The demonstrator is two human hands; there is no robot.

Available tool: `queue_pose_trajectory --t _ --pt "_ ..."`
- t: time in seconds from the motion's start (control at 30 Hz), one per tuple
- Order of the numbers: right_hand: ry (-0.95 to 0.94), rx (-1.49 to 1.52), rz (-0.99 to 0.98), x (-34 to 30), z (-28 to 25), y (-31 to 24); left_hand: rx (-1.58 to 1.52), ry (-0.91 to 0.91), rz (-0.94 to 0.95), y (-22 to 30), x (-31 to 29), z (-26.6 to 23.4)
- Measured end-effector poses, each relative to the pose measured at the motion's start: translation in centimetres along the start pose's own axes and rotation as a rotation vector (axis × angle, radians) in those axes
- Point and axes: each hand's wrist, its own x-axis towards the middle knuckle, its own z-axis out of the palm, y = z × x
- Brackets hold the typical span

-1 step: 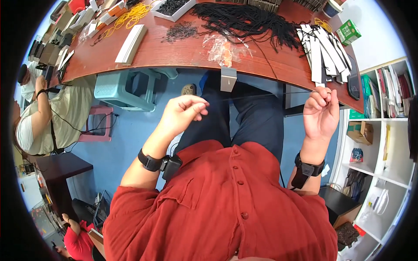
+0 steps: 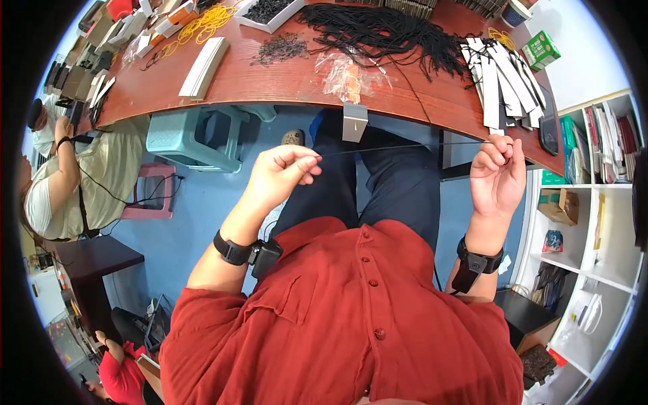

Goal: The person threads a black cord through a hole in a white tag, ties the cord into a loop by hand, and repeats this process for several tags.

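Note:
A thin black cord is stretched nearly straight across my lap, below the table's front edge. Its left end is pinched between the thumb and fingers of my left hand. Farther right, the fingertips of my right hand grip the other end, palm turned up. On the table beyond lies a big tangle of black cords. White and black strips with black cords are heaped near my right hand. A small grey block sits at the table edge between my hands.
The red-brown table also bears a stack of white strips, small black pieces, yellow cords and crumpled clear plastic. A phone lies at the right edge. Stools and a seated person are left.
My left hand has shifted very slightly to the left and away from me. The cord remains stretched between both hands.

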Motion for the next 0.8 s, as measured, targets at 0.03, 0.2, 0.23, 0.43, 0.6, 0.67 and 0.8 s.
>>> queue_pose_trajectory --t 0.03,0.2,0.23,0.43,0.6,0.67,0.8 --pt "0.012 -0.023 -0.003 0.0 0.0 -0.1 -0.063 0.062 0.044 0.0 0.1 -0.1" --pt "0.039 -1.428 -0.374 -0.5 0.7 2.3 0.022 0.195 0.301 2.0 -0.2 1.1" --pt "0.035 -1.615 -0.391 -1.0 1.5 2.9 0.023 0.196 0.294 2.5 -0.3 1.4" --pt "-0.165 -0.508 0.348 -1.2 0.1 4.0 0.168 0.268 0.579 4.6 -0.6 2.1" --pt "-0.069 -0.216 0.265 -0.6 -1.1 1.9 -0.384 0.281 0.534 3.8 -0.7 -0.9" --pt "-0.058 -0.332 0.281 -1.0 -0.8 2.5 -0.073 0.236 0.552 4.3 -1.4 -0.4" --pt "-0.212 -0.514 0.443 -1.7 -0.2 5.6 0.592 0.057 0.720 5.0 -1.0 2.8"
